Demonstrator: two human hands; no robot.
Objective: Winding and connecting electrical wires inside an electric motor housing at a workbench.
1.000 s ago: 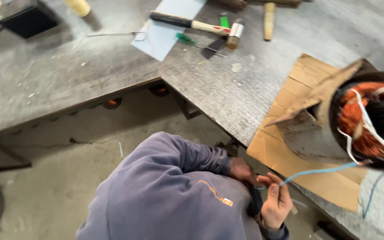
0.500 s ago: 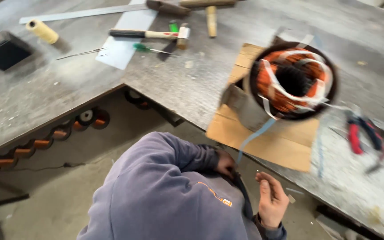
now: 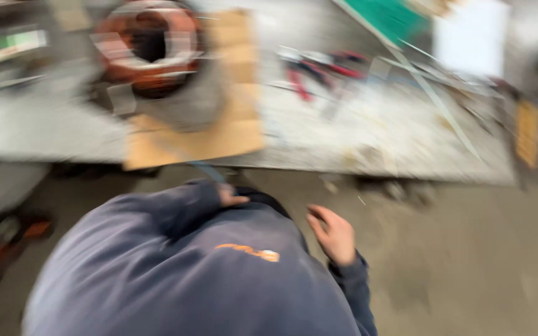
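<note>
Below bench edge (image 3: pixel 344 163), right hand (image 3: pixel 334 235) empty, floor (image 3: pixel 468 261) open

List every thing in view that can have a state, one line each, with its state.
Left hand: against the sweatshirt front, grip hidden by blur.
Right hand: fingers loosely curled, holding nothing visible.
Motor stator: on the cardboard sheet, bore open, copper windings exposed.
Cardboard sheet: flat, overhanging the workbench edge.
Red-handled pliers: lying on the workbench.
</note>
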